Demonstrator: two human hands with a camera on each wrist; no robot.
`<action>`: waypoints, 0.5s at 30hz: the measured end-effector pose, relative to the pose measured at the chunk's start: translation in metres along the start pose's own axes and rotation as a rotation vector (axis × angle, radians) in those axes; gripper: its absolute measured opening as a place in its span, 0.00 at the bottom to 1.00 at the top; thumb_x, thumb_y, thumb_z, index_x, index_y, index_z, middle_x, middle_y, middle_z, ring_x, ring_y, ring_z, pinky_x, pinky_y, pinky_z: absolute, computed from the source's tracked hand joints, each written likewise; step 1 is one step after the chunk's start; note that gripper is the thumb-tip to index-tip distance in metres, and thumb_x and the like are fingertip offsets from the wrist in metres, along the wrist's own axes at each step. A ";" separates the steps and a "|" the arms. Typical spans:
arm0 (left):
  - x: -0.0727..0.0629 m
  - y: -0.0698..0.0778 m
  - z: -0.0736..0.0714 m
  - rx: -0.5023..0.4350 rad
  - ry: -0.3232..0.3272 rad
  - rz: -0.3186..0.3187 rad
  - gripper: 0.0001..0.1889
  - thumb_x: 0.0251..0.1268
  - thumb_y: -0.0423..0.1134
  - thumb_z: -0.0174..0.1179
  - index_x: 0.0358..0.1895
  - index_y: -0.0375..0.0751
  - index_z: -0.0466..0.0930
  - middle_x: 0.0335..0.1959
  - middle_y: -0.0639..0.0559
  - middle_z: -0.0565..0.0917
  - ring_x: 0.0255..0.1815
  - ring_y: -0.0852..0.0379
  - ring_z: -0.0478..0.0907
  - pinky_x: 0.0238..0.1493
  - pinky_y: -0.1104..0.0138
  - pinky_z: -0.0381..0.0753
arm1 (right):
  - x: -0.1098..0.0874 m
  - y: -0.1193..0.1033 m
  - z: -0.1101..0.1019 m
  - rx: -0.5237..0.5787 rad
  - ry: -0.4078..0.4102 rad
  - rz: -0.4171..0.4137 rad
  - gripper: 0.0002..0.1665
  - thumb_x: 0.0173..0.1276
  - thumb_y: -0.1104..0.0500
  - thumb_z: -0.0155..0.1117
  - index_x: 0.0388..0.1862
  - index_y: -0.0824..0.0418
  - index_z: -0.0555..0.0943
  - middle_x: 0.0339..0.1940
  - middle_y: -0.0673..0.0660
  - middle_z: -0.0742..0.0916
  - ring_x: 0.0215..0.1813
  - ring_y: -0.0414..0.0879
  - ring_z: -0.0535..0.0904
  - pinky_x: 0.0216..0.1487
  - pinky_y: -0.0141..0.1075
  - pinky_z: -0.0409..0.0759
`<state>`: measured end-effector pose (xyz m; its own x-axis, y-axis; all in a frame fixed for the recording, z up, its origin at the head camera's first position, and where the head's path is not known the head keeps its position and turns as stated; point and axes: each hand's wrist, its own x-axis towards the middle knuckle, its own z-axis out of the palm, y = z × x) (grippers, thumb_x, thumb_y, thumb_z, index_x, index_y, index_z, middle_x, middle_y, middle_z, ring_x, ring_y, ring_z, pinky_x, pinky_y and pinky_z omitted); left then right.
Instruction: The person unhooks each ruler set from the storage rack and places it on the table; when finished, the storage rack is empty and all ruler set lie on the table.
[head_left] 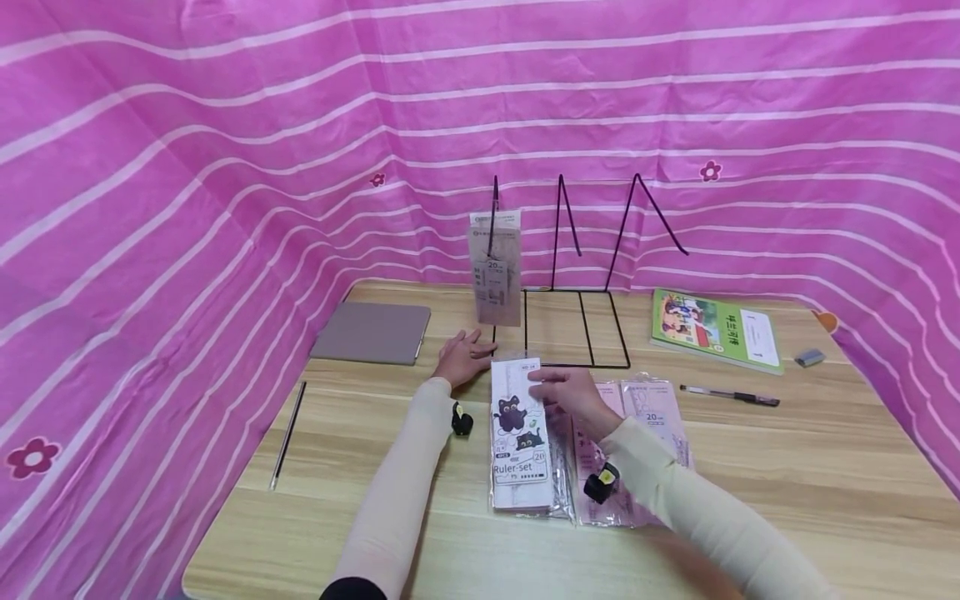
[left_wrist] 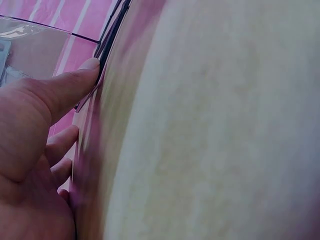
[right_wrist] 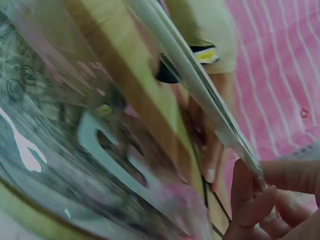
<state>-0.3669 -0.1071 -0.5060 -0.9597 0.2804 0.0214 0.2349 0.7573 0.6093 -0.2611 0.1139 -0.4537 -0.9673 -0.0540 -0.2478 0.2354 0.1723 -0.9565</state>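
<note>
My right hand (head_left: 573,398) pinches the edge of a white ruler set package (head_left: 517,442) with black cats on it. The package is raised and tilted; in the right wrist view its thin edge (right_wrist: 210,105) lies between thumb and fingers. My left hand (head_left: 462,358) rests on the table at the front left corner of a black wire rack (head_left: 570,365). In the left wrist view its thumb touches the black wire (left_wrist: 107,50), with the other fingers loosely bent. A clear-wrapped ruler set (head_left: 495,287) hangs on the rack's left hook.
Pink ruler packs (head_left: 656,408) lie under and beside my right forearm. A green book (head_left: 712,329), a grey eraser (head_left: 810,357) and a black pen (head_left: 731,395) are at the right. A grey notebook (head_left: 372,333) and a thin dark stick (head_left: 288,435) lie at the left.
</note>
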 end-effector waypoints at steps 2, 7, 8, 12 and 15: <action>0.000 0.000 0.000 0.001 -0.003 0.000 0.22 0.70 0.51 0.62 0.64 0.52 0.81 0.79 0.44 0.62 0.82 0.36 0.47 0.79 0.42 0.41 | 0.001 0.003 0.008 -0.008 0.008 0.006 0.20 0.57 0.70 0.71 0.51 0.69 0.85 0.30 0.57 0.90 0.24 0.40 0.80 0.26 0.34 0.80; 0.000 0.000 0.000 0.006 -0.006 -0.001 0.22 0.70 0.52 0.62 0.64 0.53 0.80 0.79 0.45 0.60 0.82 0.36 0.46 0.80 0.43 0.40 | 0.004 0.007 0.024 -0.075 0.020 -0.006 0.18 0.53 0.72 0.71 0.45 0.69 0.88 0.29 0.58 0.90 0.19 0.40 0.75 0.20 0.32 0.72; 0.000 0.000 0.000 0.003 -0.007 -0.001 0.22 0.70 0.52 0.62 0.64 0.53 0.80 0.79 0.45 0.60 0.82 0.36 0.46 0.80 0.43 0.40 | 0.005 0.007 0.027 -0.091 0.019 -0.007 0.18 0.53 0.72 0.72 0.45 0.68 0.88 0.29 0.57 0.90 0.19 0.40 0.74 0.20 0.31 0.72; 0.000 0.000 -0.001 -0.003 -0.016 -0.008 0.23 0.70 0.53 0.62 0.65 0.53 0.80 0.80 0.46 0.59 0.82 0.37 0.45 0.80 0.43 0.39 | 0.007 0.009 0.036 -0.120 0.007 0.018 0.17 0.54 0.71 0.72 0.45 0.67 0.88 0.25 0.56 0.89 0.17 0.40 0.72 0.18 0.31 0.70; 0.000 0.000 -0.001 -0.001 -0.024 -0.012 0.23 0.70 0.54 0.61 0.65 0.54 0.80 0.80 0.47 0.60 0.82 0.37 0.45 0.80 0.43 0.39 | 0.007 0.008 0.040 -0.138 0.000 0.015 0.17 0.54 0.71 0.72 0.45 0.68 0.88 0.27 0.57 0.90 0.17 0.40 0.73 0.17 0.30 0.71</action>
<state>-0.3675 -0.1075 -0.5054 -0.9583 0.2856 -0.0051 0.2232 0.7601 0.6103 -0.2624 0.0755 -0.4697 -0.9636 -0.0506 -0.2624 0.2351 0.3064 -0.9224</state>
